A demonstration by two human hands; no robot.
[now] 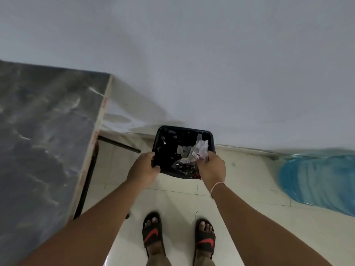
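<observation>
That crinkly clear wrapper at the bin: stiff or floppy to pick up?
Probably floppy: the clear wrapper is crumpled where the right hand pinches it over the black bin. Likely very light, being thin see-through film, so it may flutter down.

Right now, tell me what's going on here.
A person stands over a black square plastic bin, gripping its near left corner with the left hand. The right hand holds a crumpled clear plastic wrapper at the bin's near right corner, above pale scraps inside. A dark marbled tabletop is to the left; a blue plastic bag lies on the white tiled floor. Whether the bin is lifted is unclear.
</observation>
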